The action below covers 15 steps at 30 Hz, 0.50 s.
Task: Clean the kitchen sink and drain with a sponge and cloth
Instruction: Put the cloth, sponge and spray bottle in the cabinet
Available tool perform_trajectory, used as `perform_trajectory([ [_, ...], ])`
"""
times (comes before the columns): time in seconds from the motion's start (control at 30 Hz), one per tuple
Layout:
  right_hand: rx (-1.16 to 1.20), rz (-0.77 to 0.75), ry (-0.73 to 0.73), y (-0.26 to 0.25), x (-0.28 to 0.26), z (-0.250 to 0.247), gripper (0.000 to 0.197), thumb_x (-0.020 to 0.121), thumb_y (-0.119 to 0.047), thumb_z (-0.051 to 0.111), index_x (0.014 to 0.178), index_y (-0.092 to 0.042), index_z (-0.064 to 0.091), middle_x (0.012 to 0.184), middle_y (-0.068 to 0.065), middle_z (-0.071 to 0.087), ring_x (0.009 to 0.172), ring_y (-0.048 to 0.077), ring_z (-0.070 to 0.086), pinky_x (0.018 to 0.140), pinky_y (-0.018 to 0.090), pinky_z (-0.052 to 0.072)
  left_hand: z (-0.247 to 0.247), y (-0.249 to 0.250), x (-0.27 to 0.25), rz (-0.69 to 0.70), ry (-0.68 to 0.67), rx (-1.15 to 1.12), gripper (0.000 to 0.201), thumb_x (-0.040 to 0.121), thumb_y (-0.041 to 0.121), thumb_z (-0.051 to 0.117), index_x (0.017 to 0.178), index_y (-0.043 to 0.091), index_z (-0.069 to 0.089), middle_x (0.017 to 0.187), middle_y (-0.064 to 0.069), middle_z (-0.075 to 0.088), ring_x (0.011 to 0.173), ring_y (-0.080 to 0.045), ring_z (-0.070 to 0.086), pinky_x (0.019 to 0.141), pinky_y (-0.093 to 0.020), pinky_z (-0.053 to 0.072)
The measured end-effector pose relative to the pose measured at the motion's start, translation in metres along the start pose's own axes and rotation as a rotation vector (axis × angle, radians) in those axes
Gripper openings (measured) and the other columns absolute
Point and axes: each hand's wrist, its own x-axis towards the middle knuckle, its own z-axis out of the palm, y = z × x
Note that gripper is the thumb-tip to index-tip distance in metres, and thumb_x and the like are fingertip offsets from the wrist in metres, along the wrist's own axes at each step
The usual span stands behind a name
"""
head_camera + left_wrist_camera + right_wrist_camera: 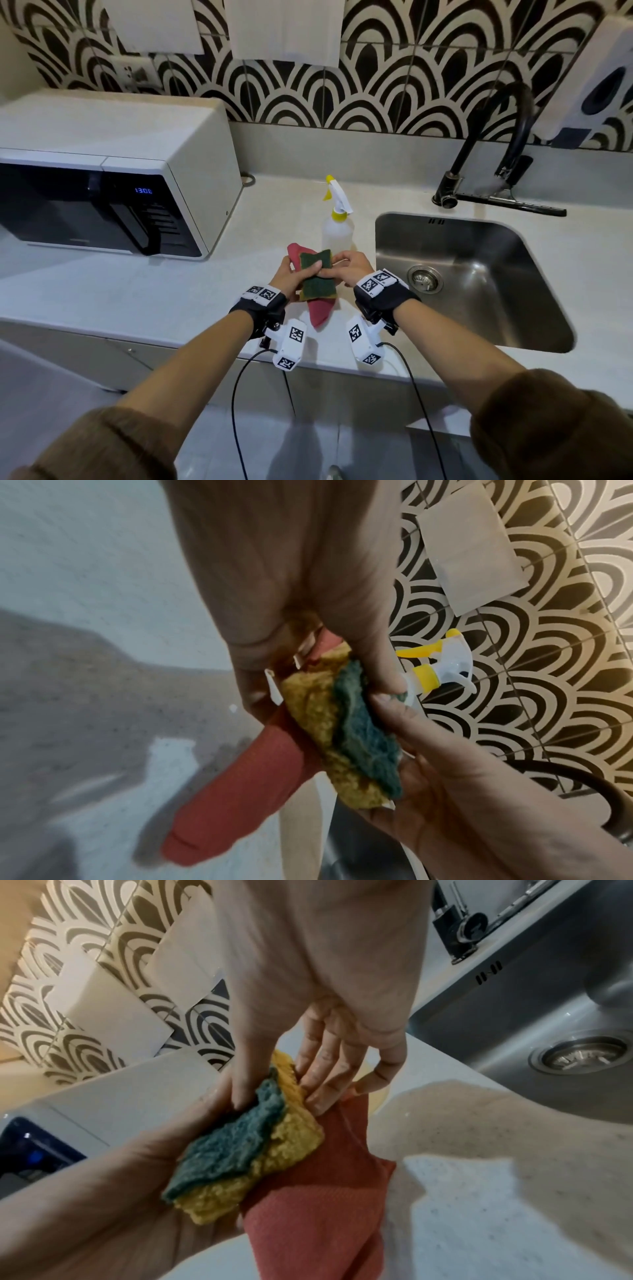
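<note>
The rectangular sponge with a dark green scouring face and yellow foam body is held above the pale speckled table, just left of the sink, lying on a folded red cloth. The left hand grips sponge and cloth together, its thumb pressed on the green face; the right hand pinches the sponge's far half between thumb and fingers. From the head view only the green face shows, squeezed narrow at the middle; the left wrist view shows the yellow foam edge-on under the green layer, and the right wrist view shows the right hand's fingers lying along the foam side, touching the cloth. The sponge's long axis runs away from the person, leaning slightly right, green face up; the cloth follows the same line and hangs past the sponge's near end toward the table edge. Just behind stands a translucent spray bottle with a white and yellow trigger head. To the right is a stainless steel sink with a round drain strainer, a black curved tap and a black squeegee behind it. A white microwave sits at the left, against a wall of black-and-cream scallop tiles.
</note>
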Motion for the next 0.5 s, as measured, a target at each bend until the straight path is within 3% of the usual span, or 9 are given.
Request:
perform_trajectory([
  [0.13,-0.03,-0.015,0.038,-0.002,0.0,-0.003,0.04,0.067,-0.02,0.083,0.098,-0.01,0.059,0.087,0.007,0.063,0.067,0.014,0.059,0.049,0.017,0.041,0.002,-0.001,0.002,0.012,0.047,-0.044,0.04,0.084,0.024,0.071,0.111,0.015,0.043,0.11,-0.01,0.06,0.092,-0.025,0.064,0.077,-0.044,0.056],
  [0.2,0.018,-0.028,0.139,-0.006,0.0,-0.008,0.036,0.064,-0.019,0.084,0.09,-0.012,0.06,0.079,0.004,0.06,0.072,0.018,0.06,0.062,0.025,0.051,0.004,0.0,0.005,0.041,0.118,-0.073,0.036,0.082,0.02,0.072,0.104,0.014,0.045,0.109,-0.013,0.059,0.09,-0.027,0.064,0.074,-0.043,0.057],
  [0.27,-0.002,-0.068,0.279,-0.012,0.001,-0.016,0.036,0.063,-0.018,0.083,0.088,-0.011,0.057,0.074,0.001,0.055,0.076,0.021,0.057,0.069,0.03,0.048,0.004,0.003,0.007,0.075,0.18,-0.049,0.032,0.081,0.018,0.074,0.096,0.015,0.045,0.106,-0.015,0.059,0.089,-0.029,0.062,0.078,-0.043,0.057],
  [0.37,-0.144,-0.132,0.416,-0.024,0.01,-0.026,0.055,0.064,-0.018,0.082,0.109,-0.005,0.053,0.1,0.009,0.052,0.098,0.028,0.052,0.079,0.032,0.042,0.004,0.007,0.007,0.11,0.242,0.0,0.038,0.081,0.016,0.073,0.101,0.009,0.042,0.093,-0.009,0.056,0.078,-0.023,0.06,0.076,-0.039,0.055],
  [0.43,-0.261,-0.151,0.413,-0.034,0.017,-0.032,0.069,0.065,-0.023,0.082,0.122,-0.009,0.047,0.124,0.012,0.044,0.118,0.029,0.041,0.094,0.039,0.039,0.004,0.009,0.008,0.135,0.267,0.023,0.038,0.081,0.015,0.073,0.1,0.008,0.041,0.088,-0.006,0.054,0.072,-0.016,0.057,0.069,-0.035,0.054],
  [0.5,-0.346,-0.165,0.363,-0.043,0.024,-0.035,0.08,0.068,-0.028,0.08,0.134,-0.011,0.039,0.137,0.01,0.036,0.129,0.029,0.033,0.104,0.046,0.035,0.004,0.011,0.008,0.161,0.284,0.039,0.033,0.082,0.015,0.072,0.092,0.011,0.041,0.085,-0.004,0.053,0.07,-0.013,0.055,0.062,-0.029,0.053],
])
